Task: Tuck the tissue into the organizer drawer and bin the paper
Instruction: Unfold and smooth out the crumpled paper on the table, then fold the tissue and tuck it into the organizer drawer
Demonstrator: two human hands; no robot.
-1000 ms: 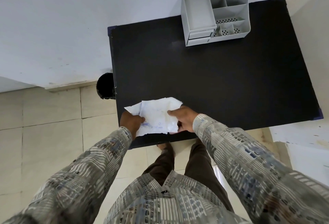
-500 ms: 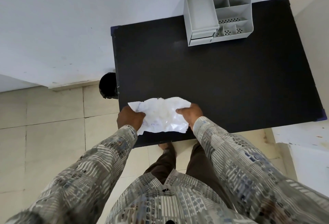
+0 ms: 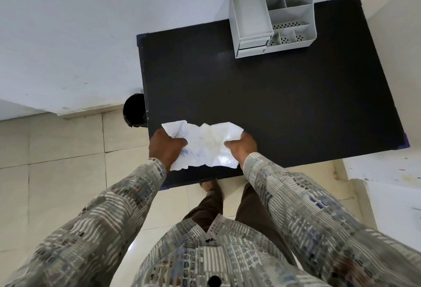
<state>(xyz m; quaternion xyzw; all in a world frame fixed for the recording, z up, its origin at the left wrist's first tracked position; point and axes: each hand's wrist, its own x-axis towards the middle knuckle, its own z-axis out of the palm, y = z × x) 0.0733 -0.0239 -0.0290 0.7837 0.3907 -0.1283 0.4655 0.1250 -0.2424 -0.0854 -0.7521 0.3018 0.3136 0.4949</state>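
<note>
Paper: the paper (image 3: pixel 202 147) is white and crumpled, with faint blue scribbles on it. It sits over the near left part of the table, held at both ends.
Left hand: the left hand (image 3: pixel 166 146) is closed on the left end of the paper, thumb on top.
Right hand: the right hand (image 3: pixel 242 147) is closed on the right end of the paper, thumb on top too.
Tissue: I cannot pick out a tissue apart from the paper.
Organizer: the organizer (image 3: pixel 273 15) is grey and stands at the far edge of the table, against the wall, well apart from the hands. It has one long box on its left side and smaller boxes on its right, some with little holes in the bottom.
Drawer: two small drawers (image 3: pixel 251 47) sit in the front of the organizer, under the long box. Both look pushed in.
Bin: the bin (image 3: pixel 134 110) is round and dark. It stands on the floor just beside the left edge of the table, partly hidden under it, near the left hand.
In the way: the black top between the hands and the organizer is bare.
Table: the table (image 3: pixel 273 109) is black and flat, with small blue corners.
Room: the wall (image 3: pixel 68 36) is white with a few marks. The floor (image 3: pixel 57 150) has pale tiles.
Person: patterned grey sleeves, dark trousers, one bare foot showing under the near table edge.
</note>
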